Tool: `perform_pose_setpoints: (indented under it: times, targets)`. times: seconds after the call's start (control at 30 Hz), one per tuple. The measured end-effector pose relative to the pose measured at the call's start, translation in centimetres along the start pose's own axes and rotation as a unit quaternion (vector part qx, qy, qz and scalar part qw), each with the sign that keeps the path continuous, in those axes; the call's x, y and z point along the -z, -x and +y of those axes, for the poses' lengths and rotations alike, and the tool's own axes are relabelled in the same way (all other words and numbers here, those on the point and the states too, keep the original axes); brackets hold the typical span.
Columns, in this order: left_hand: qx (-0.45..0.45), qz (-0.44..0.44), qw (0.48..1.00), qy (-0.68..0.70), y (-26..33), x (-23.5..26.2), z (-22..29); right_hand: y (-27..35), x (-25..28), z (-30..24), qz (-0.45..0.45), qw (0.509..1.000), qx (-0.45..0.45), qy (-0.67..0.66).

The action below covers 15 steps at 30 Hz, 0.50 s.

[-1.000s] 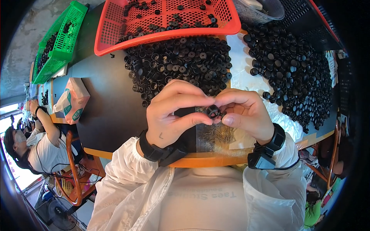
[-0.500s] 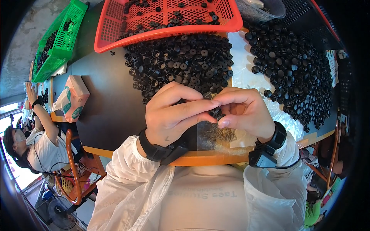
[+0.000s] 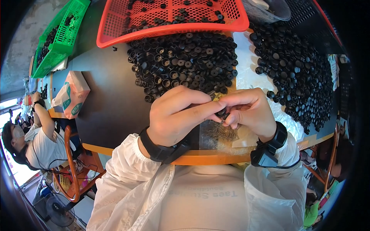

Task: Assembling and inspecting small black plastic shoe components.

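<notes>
Both of my hands meet above the front part of the table, fingertips together around a small black plastic part [image 3: 222,113]. My left hand [image 3: 181,113] is closed on it from the left, my right hand [image 3: 246,111] pinches it from the right. Fingers cover most of the part, so its full shape is hidden. Just below the fingertips lies a scatter of thin metal pins [image 3: 225,133] on the table. Beyond my hands spreads a heap of black round hollow parts [image 3: 185,61]. To the right is a second heap of black round caps [image 3: 293,69] on clear plastic sheeting.
A red mesh basket [image 3: 173,28] with black parts stands behind the heap. At left are a tissue pack [image 3: 75,94] and a green basket [image 3: 63,40]. A grey tub [image 3: 269,13] sits at the back right. Another person [image 3: 44,142] sits at far left near a fan [image 3: 59,210].
My right thumb and fingers have shifted slightly around the small part, with the thumb drawn in. The whole view has moved a little. The other person's raised hand has lowered.
</notes>
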<state>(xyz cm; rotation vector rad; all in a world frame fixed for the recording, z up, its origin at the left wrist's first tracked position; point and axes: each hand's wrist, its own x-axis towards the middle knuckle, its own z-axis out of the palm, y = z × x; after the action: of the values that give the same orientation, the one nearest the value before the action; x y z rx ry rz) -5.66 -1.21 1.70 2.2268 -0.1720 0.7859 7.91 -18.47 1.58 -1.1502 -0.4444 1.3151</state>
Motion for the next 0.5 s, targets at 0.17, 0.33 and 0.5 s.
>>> perform_pose_setpoints:
  times: [0.17,0.33,0.5]
  targets:
    - [-0.014,0.000,1.000,-0.020,-0.21,-0.34,0.25,0.14,-0.09,0.51,0.038,0.990,0.108,0.082]
    - [-0.009,0.009,1.000,-0.008,-0.57,-0.34,0.67,0.00,-0.18,0.33,0.047,0.984,0.137,0.107]
    - [-0.023,-0.010,0.999,-0.045,-0.63,0.22,1.02,-0.02,-0.42,-0.12,0.063,0.963,0.174,0.194]
